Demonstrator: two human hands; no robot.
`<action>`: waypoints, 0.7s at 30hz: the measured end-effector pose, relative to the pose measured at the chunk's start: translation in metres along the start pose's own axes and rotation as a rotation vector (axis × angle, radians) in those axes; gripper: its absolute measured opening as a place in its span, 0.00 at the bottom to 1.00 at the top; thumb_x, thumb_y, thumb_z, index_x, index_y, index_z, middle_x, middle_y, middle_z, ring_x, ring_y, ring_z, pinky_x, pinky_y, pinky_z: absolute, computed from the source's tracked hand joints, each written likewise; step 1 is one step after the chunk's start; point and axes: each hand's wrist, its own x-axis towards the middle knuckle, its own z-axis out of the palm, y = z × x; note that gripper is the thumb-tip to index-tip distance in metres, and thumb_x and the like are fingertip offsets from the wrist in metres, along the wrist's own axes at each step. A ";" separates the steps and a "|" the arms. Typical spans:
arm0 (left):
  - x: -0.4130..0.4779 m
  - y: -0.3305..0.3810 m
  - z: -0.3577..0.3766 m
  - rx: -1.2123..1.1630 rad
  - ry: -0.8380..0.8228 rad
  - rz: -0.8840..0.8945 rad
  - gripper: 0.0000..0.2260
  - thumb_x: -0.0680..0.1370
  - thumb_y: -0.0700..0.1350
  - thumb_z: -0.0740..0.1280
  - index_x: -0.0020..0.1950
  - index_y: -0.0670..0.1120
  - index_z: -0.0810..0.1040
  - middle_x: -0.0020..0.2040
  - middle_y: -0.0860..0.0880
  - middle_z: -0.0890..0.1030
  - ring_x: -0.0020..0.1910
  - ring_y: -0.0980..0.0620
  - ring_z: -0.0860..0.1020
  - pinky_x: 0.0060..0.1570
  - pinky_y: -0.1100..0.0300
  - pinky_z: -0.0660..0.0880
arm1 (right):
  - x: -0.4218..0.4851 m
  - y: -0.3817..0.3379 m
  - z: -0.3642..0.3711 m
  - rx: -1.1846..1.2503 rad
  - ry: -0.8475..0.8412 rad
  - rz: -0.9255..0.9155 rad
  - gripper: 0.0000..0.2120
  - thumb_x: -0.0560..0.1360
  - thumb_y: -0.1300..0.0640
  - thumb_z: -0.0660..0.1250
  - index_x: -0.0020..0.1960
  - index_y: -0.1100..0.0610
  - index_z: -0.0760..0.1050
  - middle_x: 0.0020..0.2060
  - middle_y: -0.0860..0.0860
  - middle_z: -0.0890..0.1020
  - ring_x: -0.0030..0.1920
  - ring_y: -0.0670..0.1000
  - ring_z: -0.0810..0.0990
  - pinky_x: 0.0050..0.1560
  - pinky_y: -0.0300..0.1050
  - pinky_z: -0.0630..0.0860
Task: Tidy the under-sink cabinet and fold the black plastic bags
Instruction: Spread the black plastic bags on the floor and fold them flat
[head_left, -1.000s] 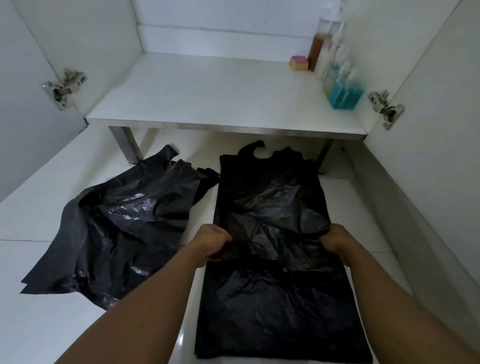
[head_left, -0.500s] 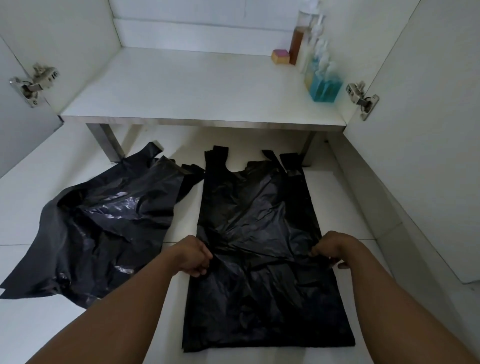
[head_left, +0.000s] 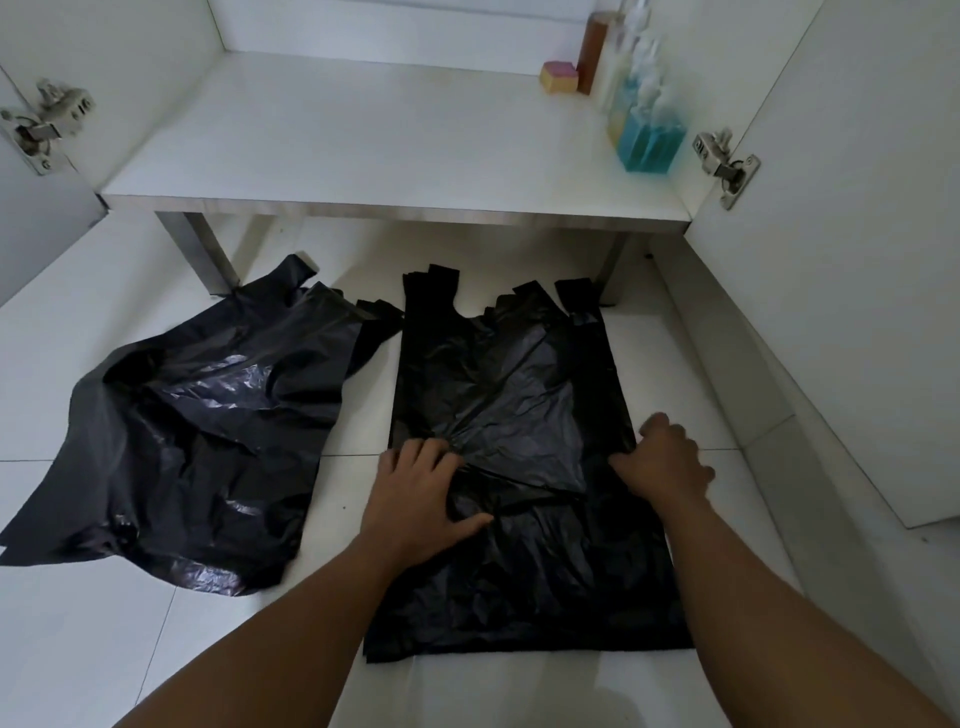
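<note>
Low in the centre of the frame, one black bag (head_left: 524, 582) lies spread flat on the white floor tiles (head_left: 93, 649), its handles pointing up toward the cabinet. The left hand (head_left: 423, 493) rests palm-down on the bag's left side, fingers straight and spread, gripping nothing. It seems to be pinning the film so it cannot slide. The right hand (head_left: 667, 457) presses on the right edge with loosely spread fingers. I see no pinch there, so both hands look released and pressing, probably smoothing the bag or setting a crease for a fold.

The plastic is thin and glossy, wrinkled all over, with a slanted flap lying across the middle between the hands. It should slip easily on glazed tile and spring back from a light fold.

At centre left a second bag (head_left: 208, 441) lies rumpled and puffed, not yet flattened.

Above, the cabinet shelf (head_left: 363, 145) is smooth and white on metal legs. At upper right stand a clear bottle of blue liquid (head_left: 649, 143), a brown bottle (head_left: 595, 52) and a small sponge (head_left: 558, 78).
</note>
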 end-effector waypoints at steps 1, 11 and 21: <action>0.000 0.002 0.001 -0.010 -0.081 -0.002 0.40 0.68 0.79 0.56 0.67 0.52 0.74 0.66 0.49 0.73 0.65 0.45 0.72 0.63 0.46 0.68 | -0.007 -0.001 0.008 0.032 0.096 -0.117 0.26 0.70 0.47 0.70 0.64 0.54 0.68 0.59 0.55 0.74 0.60 0.57 0.72 0.58 0.56 0.67; -0.007 -0.007 0.007 -0.025 -0.381 -0.040 0.55 0.59 0.80 0.66 0.79 0.55 0.57 0.79 0.49 0.58 0.77 0.46 0.56 0.76 0.45 0.56 | -0.029 0.023 0.052 -0.060 0.041 -0.268 0.27 0.73 0.36 0.65 0.66 0.50 0.72 0.63 0.53 0.71 0.63 0.56 0.69 0.61 0.56 0.62; -0.015 0.012 0.023 -0.015 -0.279 0.028 0.48 0.66 0.82 0.54 0.79 0.54 0.60 0.80 0.49 0.57 0.79 0.44 0.51 0.77 0.36 0.43 | -0.053 0.029 0.084 -0.071 0.187 -0.483 0.20 0.76 0.40 0.59 0.62 0.51 0.74 0.60 0.51 0.74 0.61 0.55 0.70 0.59 0.55 0.61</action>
